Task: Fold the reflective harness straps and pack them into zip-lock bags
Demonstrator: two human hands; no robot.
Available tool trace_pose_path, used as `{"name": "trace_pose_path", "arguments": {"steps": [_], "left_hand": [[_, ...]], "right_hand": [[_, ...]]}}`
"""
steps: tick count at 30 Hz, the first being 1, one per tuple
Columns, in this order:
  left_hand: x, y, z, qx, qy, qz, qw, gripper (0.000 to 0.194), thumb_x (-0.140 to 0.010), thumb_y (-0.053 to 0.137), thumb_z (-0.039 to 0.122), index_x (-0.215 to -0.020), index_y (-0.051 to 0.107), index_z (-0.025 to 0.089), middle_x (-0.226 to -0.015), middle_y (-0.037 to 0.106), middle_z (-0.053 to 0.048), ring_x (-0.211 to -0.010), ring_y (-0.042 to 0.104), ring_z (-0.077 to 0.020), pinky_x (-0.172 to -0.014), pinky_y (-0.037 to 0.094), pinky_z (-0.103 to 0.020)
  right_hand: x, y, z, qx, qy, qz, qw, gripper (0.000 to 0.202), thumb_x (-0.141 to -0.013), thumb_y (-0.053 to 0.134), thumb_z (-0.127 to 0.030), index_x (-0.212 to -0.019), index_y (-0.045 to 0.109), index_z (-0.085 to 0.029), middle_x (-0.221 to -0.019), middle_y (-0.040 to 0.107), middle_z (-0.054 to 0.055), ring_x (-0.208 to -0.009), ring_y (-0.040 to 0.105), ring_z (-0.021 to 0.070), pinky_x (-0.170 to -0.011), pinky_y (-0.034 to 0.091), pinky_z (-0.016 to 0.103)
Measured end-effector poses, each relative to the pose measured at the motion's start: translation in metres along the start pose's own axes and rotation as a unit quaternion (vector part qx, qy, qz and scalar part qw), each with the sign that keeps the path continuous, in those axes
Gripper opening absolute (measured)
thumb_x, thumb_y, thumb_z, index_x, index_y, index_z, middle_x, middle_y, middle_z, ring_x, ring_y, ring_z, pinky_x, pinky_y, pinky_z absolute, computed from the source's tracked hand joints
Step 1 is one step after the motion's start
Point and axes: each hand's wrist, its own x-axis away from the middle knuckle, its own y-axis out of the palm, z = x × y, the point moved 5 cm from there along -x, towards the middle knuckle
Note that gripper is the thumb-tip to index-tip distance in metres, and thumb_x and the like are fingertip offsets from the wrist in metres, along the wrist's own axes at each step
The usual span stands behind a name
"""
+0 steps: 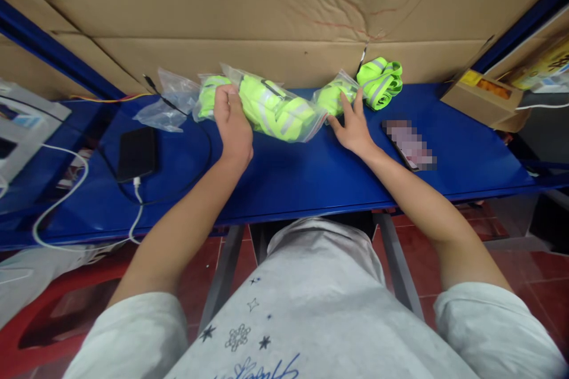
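Note:
My left hand [234, 124] is closed on the left end of a clear zip bag [284, 115]. Folded neon-yellow fabric with silver reflective strips fills that bag. My right hand [354, 127] has its fingers spread over a smaller clear bag [331, 95] of the same fabric, touching it. Just right of those fingers lies a loose roll of neon reflective strap [379, 83] outside any bag. Partly behind my left hand rests another bagged neon bundle [208, 98]. An unfilled-looking clear plastic bag [166, 100] lies crumpled farther left.
Everything lies on a blue table [293, 183] against a cardboard backing [222, 6]. A black power bank or phone [137, 154] with a white cable sits left. On the right are a phone [409, 145] with a blurred screen and an open cardboard box [482, 98].

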Motion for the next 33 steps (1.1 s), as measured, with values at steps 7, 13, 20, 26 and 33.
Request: {"name": "trace_pose_path", "arguments": {"steps": [7, 13, 20, 26, 33], "left_hand": [[-0.005, 0.0, -0.024, 0.066, -0.042, 0.039, 0.996, 0.055, -0.095, 0.062, 0.079, -0.112, 0.064, 0.027, -0.083, 0.065, -0.001, -0.093, 0.074, -0.0213, -0.079, 0.066, -0.033], [-0.003, 0.005, -0.041, 0.092, -0.073, 0.094, 0.989, 0.053, -0.09, 0.071, 0.075, -0.096, 0.055, 0.025, -0.075, 0.057, 0.002, -0.082, 0.072, -0.0186, -0.07, 0.065, -0.03], [0.001, 0.016, -0.035, 0.091, -0.124, 0.025, 0.988, 0.047, -0.095, 0.065, 0.072, -0.104, 0.057, 0.026, -0.079, 0.065, 0.001, -0.057, 0.065, -0.0132, -0.043, 0.046, -0.022], [0.005, 0.024, -0.03, 0.085, -0.149, -0.022, 0.985, 0.054, -0.091, 0.071, 0.072, -0.116, 0.056, 0.027, -0.085, 0.07, 0.0, -0.06, 0.072, -0.0165, -0.045, 0.047, -0.024], [0.002, 0.009, -0.015, 0.095, -0.061, 0.039, 0.993, 0.045, -0.095, 0.074, 0.064, -0.117, 0.057, 0.029, -0.087, 0.067, 0.002, -0.062, 0.066, -0.0102, -0.052, 0.053, -0.019]], "right_hand": [[0.029, -0.027, -0.079, -0.184, -0.133, -0.062, 0.972, 0.074, -0.106, 0.027, -0.083, -0.115, 0.074, -0.026, -0.104, 0.077, 0.008, -0.093, 0.075, 0.0252, -0.091, 0.061, 0.043], [0.032, -0.013, -0.075, -0.194, -0.09, -0.071, 0.974, 0.067, -0.093, 0.051, -0.093, -0.087, 0.059, -0.026, -0.069, 0.064, 0.001, -0.061, 0.062, 0.0203, -0.064, 0.054, 0.038], [0.01, -0.001, -0.042, -0.276, 0.007, -0.047, 0.96, 0.077, -0.077, 0.054, -0.105, -0.078, 0.053, -0.028, -0.061, 0.059, 0.0, -0.052, 0.056, 0.0201, -0.048, 0.049, 0.039], [0.007, 0.001, -0.035, -0.299, 0.015, -0.079, 0.951, 0.07, -0.086, 0.056, -0.097, -0.078, 0.055, -0.027, -0.062, 0.057, 0.001, -0.053, 0.055, 0.0204, -0.051, 0.051, 0.039], [0.001, -0.017, -0.036, -0.215, -0.035, -0.022, 0.976, 0.07, -0.098, 0.044, -0.09, -0.092, 0.069, -0.025, -0.08, 0.071, 0.006, -0.072, 0.071, 0.0253, -0.071, 0.063, 0.043]]}}
